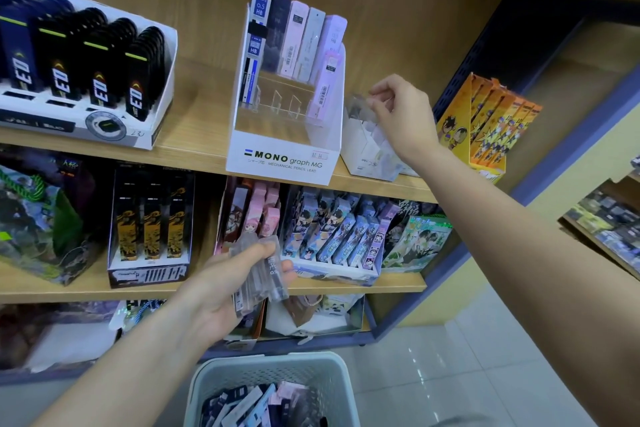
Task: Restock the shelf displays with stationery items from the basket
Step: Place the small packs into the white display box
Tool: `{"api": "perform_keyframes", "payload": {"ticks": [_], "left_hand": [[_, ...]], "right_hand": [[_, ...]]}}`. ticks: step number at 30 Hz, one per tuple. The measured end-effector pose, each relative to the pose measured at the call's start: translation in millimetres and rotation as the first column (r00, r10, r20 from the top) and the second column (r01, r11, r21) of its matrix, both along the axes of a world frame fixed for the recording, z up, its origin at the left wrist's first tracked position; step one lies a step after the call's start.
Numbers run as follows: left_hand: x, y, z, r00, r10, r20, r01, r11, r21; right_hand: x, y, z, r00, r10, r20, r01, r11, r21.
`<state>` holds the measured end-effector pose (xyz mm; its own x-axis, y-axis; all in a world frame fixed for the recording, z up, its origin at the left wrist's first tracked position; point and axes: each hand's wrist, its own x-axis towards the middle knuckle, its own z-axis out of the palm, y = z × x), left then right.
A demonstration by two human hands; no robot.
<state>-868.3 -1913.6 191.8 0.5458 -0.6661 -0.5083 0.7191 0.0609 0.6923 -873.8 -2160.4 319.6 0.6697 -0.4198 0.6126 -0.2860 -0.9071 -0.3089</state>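
Right hand pinches one clear lead case by its top end over the small white box at the upper shelf's right end; light, stiff, probably slick, it suits a narrow-edge pinch, while the left hand grips a spare bundle above the basket.

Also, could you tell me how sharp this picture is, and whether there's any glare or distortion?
Head view: the wide lens bows the shelf edge; print on the white display box reads sharp; the right hand and the clear case it pinches are slightly blurred; the bundle of cases in the left hand shows legible print; pale glare spots sit on the floor tiles.
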Motion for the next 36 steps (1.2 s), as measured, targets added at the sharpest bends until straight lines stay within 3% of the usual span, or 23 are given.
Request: {"api": "perform_keyframes", "payload": {"ticks": [4,7,10,12,14,19,25,28,31,33,36], "left_hand": [[-1.3,0.7,0.4,1.0,0.002,0.028,-0.003,1.0,0.031],[-1.8,3.4,-1.4,0.999,0.022,0.041,-0.024,0.998,0.051],[-4.2,2.3,-1.8,0.998,0.026,0.06,-0.029,0.999,0.045],[-7.1,1.7,-1.4,0.996,0.031,0.083,-0.033,0.999,0.023],[-9.4,3.3,0.4,0.994,0.017,0.111,-0.02,1.0,0.02],[-13.7,6.0,0.9,0.979,-0.049,0.196,0.037,0.997,0.063],[-11.7,4.2,-8.0,0.935,-0.042,0.353,0.016,0.997,0.074],[-15.2,1.4,-4.8,0.93,-0.051,0.365,0.035,0.998,0.05],[-18.6,0.7,4.1,0.948,-0.051,0.315,0.05,0.999,0.012],[-17.3,0.7,5.7,0.983,-0.019,0.181,0.026,0.999,-0.04],[-15.7,3.5,8.3,0.99,-0.02,0.143,0.025,0.999,-0.032]], "right_hand": [[-28.9,25.0,-12.4,0.976,0.034,0.215,-0.034,0.999,-0.003],[-58.2,59.0,-38.3,0.954,0.143,0.264,-0.16,0.986,0.046],[-77.8,90.1,-70.3,0.972,0.216,0.09,-0.234,0.921,0.312],[-81.3,104.4,-89.2,0.954,0.266,-0.136,-0.167,0.853,0.494],[-80.1,112.7,-104.6,0.903,0.335,-0.269,-0.103,0.777,0.621],[-76.8,124.2,-103.2,0.881,0.409,-0.239,-0.039,0.565,0.824],[-80.8,127.2,-93.8,0.883,0.398,-0.247,0.006,0.518,0.855],[-83.7,122.3,-86.2,0.886,0.408,-0.219,0.021,0.437,0.899],[-90.5,118.0,-71.8,0.882,0.408,-0.237,0.03,0.453,0.891],[-96.5,112.1,-58.3,0.888,0.388,-0.245,0.022,0.497,0.867],[-99.6,97.0,-28.8,0.949,0.281,-0.141,-0.053,0.585,0.809]]}}
